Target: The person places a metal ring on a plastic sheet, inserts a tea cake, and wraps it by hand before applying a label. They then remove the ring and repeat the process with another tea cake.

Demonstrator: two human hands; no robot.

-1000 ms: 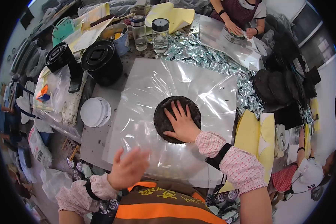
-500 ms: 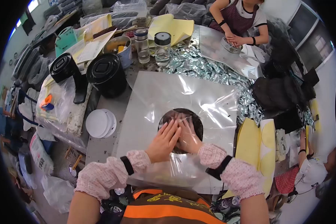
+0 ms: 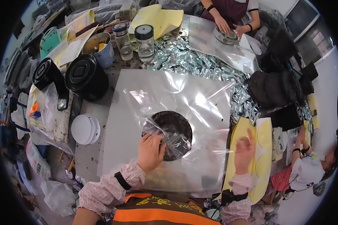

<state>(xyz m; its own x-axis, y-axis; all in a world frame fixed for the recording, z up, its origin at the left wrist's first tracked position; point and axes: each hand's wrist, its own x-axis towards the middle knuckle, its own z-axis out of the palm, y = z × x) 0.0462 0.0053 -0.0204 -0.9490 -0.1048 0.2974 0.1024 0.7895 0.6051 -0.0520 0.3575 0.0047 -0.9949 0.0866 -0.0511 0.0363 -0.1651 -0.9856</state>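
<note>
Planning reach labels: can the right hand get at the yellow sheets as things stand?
Likely yes: the right hand looks empty and overlaps the yellow sheets in this view, with nothing visible between them, though blur and one angle leave its height uncertain.

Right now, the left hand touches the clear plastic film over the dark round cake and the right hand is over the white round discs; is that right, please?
Not quite: the head view shows the right hand over the yellow paper sheets. The left hand does touch the film over the cake.

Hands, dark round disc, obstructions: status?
Left hand on clear plastic film at dark round disc. Right hand open, over yellow sheets. Film folds lie over disc.
</note>
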